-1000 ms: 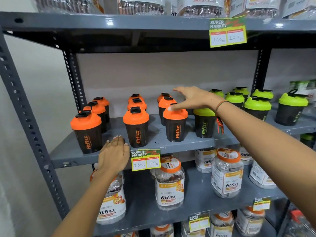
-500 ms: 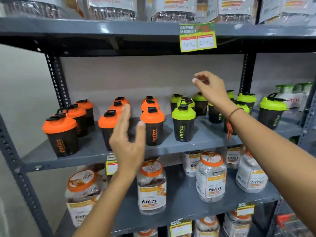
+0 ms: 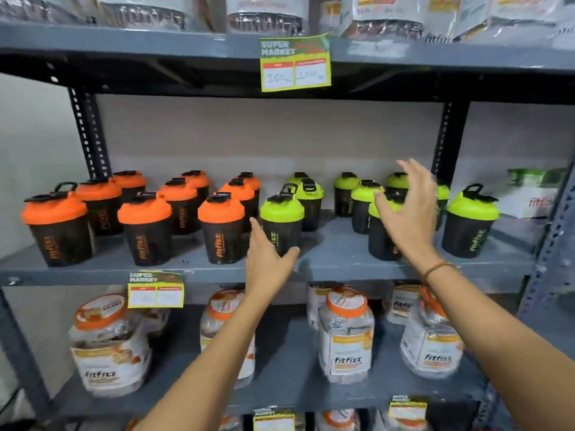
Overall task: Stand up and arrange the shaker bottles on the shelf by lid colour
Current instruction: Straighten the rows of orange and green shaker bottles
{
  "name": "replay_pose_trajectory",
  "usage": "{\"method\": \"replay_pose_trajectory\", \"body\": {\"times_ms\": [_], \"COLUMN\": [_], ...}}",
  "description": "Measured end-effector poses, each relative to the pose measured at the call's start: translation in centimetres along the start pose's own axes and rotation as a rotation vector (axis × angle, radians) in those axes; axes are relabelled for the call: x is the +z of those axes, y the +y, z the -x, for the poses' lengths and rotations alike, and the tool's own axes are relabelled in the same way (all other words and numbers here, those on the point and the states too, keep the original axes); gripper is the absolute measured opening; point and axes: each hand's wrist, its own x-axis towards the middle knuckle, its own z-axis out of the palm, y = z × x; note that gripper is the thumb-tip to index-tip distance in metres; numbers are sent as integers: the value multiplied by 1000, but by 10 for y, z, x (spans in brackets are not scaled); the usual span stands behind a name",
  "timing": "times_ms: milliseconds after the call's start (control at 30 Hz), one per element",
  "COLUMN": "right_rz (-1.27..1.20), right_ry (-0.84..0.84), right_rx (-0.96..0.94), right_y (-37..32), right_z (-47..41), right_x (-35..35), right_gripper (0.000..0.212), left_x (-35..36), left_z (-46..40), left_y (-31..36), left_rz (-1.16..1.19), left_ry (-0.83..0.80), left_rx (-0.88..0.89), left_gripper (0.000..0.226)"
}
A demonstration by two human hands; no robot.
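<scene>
- Head view: a grey metal shelf (image 3: 336, 259) carries the shaker bottles, all upright, with black bodies.
- The orange-lid bottles (image 3: 146, 227) stand together on the left part of the shelf, in about three rows from front to back.
- The green-lid bottles (image 3: 471, 220) stand together on the right part; the two colour groups meet near the middle, where the front orange bottle (image 3: 221, 228) is just beside the front green bottle (image 3: 281, 220).
- The left hand (image 3: 267, 259) is raised in front of this front green bottle, fingers spread and thumb out to the right. It covers the lower part of the bottle; it holds nothing, and I cannot tell if it touches the bottle.
- The right hand (image 3: 407, 209) is lifted in front of the green group, palm turned to the shelf, fingers loose and spread, empty. It hides part of a green-lid bottle (image 3: 378, 231) behind it. A thin orange thread bracelet (image 3: 437, 269) is on this wrist.
- The hands are well apart from each other.
- A yellow and green price tag (image 3: 295, 62) hangs on the edge of the shelf above; another price tag (image 3: 155, 289) hangs on the edge of the bottle shelf, at the left.
- On the shelf below stand clear jars (image 3: 347, 334) with orange lids and the label "FitFizz".
- The picture is a little blurred, so the small text on the tags is perhaps not readable.
</scene>
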Motion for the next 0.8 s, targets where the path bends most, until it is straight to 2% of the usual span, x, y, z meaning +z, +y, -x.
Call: {"method": "replay_pose_trajectory", "body": {"times_ms": [100,200,300,400,500,567,800], "right_rz": [-22,-61,-58,-96,-63,-71,-53], "right_ry": [-3,-200,-372,-460,-503,-510,-475], "right_rx": [141,377,487,513,516,509,477], "right_y": [24,47,66,76,81,84,81], "right_z": [20,38,44,42,42,43,46], "right_x": [-6,-6,-4,0,4,6,9], "right_gripper": [90,119,131,122,94,82,82], "left_x": [2,4,7,14,22,28,48], "left_z": [-11,-21,-28,-28,-25,-23,-18], "left_y": [3,4,4,4,7,10,24], "left_rz": [15,-7,-15,-50,-110,-137,-193], "left_ry": [4,-11,-15,38,116,144,174], "left_rx": [-82,-123,-127,-94,-68,-68,-67], "left_gripper": [102,89,81,76,73,71,74]}}
